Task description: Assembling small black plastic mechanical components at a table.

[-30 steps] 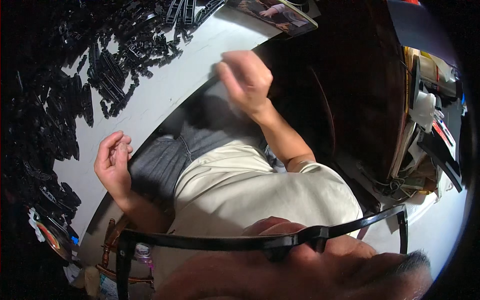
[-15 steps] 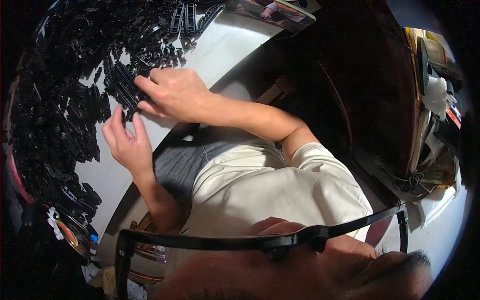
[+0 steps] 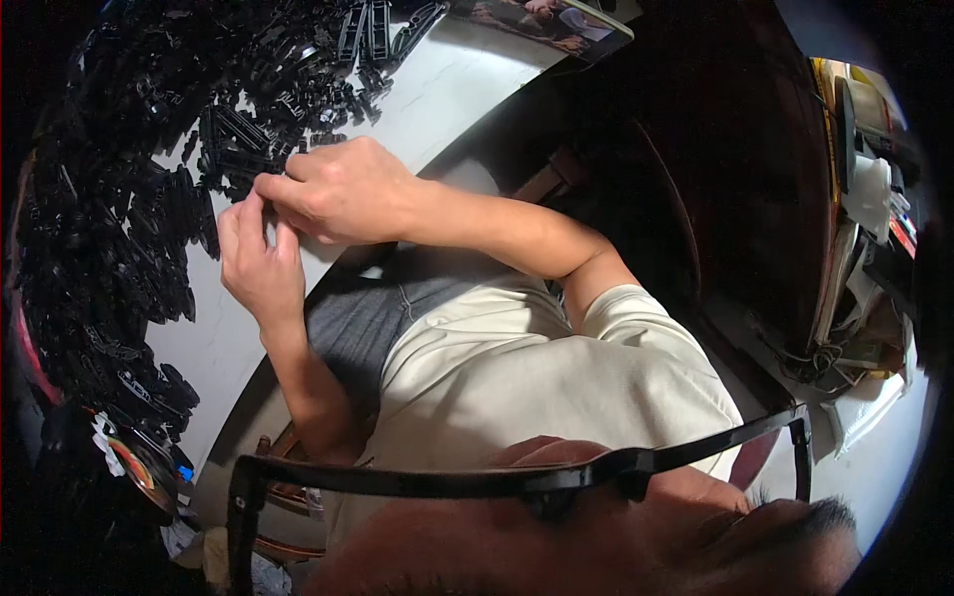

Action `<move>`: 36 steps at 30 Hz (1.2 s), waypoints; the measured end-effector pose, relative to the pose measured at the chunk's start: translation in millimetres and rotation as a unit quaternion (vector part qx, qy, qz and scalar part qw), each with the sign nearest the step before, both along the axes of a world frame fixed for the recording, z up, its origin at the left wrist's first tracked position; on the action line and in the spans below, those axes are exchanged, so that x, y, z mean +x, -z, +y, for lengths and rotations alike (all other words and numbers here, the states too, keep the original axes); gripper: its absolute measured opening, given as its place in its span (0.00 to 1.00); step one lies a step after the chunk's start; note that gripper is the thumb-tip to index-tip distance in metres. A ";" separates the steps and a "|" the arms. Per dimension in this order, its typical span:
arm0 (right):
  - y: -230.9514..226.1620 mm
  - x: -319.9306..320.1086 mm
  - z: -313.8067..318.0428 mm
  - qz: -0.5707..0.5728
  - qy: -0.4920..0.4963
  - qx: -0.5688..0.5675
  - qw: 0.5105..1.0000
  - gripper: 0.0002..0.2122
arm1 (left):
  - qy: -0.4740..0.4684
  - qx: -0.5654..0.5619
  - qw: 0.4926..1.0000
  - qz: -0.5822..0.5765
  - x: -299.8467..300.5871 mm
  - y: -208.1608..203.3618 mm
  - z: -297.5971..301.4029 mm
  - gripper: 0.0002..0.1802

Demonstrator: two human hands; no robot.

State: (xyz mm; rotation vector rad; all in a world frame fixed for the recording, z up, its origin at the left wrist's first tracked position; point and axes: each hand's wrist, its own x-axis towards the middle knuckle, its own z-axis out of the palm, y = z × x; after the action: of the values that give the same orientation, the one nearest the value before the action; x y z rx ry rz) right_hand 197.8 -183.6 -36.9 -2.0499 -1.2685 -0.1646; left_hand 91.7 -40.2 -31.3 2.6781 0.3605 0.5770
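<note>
Both hands meet at the near edge of a white table (image 3: 204,348), beside a heap of black plastic pieces (image 3: 109,228). The thumb and fingers of my left hand (image 3: 263,263) are drawn together, their tips up against the other hand. My right hand (image 3: 348,189) is bent over from the right with its fingers curled in. Whatever lies between the fingertips is hidden or too small to name. Just beyond the knuckles are several long, ribbed black pieces (image 3: 238,129).
Longer black frame-like pieces (image 3: 376,32) lie at the table's far side. Next to them is a picture-covered flat item (image 3: 552,25). A round colourful object (image 3: 139,465) sits at the near left. Books and papers (image 3: 860,228) are stacked at the far right.
My hands have come together; the left moved up and right until its fingertips touch the right. The ribbed black pieces near the fingers have shifted.
</note>
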 end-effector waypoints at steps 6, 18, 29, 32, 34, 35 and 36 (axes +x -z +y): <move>1.1 0.3 -1.1 0.014 -0.027 -0.017 0.999 0.15 | 0.020 -0.137 0.990 0.008 -16.3 -5.9 11.4 0.17; 3.9 -1.1 -2.0 -0.009 -0.041 -0.022 0.999 0.10 | -0.044 0.048 0.998 0.000 -1.8 -10.5 24.8 0.13; 2.9 -3.6 1.7 -0.003 0.065 0.015 0.998 0.04 | -0.113 -0.001 0.991 -0.076 -14.3 -10.3 38.8 0.21; -5.5 -0.7 -6.6 -0.001 0.058 0.017 0.998 0.06 | -0.147 0.046 0.988 -0.029 -12.8 -10.3 50.7 0.21; -1.3 0.2 -4.5 -0.023 0.037 0.001 0.999 0.08 | -0.138 0.038 0.989 -0.023 -19.2 -4.2 53.7 0.19; 0.5 0.6 -3.7 -0.021 0.029 0.005 0.999 0.08 | -0.146 0.042 0.988 -0.022 -22.8 -2.4 52.8 0.19; 2.1 0.5 -2.8 -0.019 0.028 0.003 0.999 0.07 | -0.141 0.030 0.989 -0.033 -26.0 -1.1 51.8 0.18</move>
State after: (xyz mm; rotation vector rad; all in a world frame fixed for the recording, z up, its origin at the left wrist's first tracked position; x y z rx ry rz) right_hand 198.3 -186.4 -39.0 -2.0878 -1.2319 -0.2354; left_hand 65.8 11.6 -30.2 2.6755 0.7202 0.7680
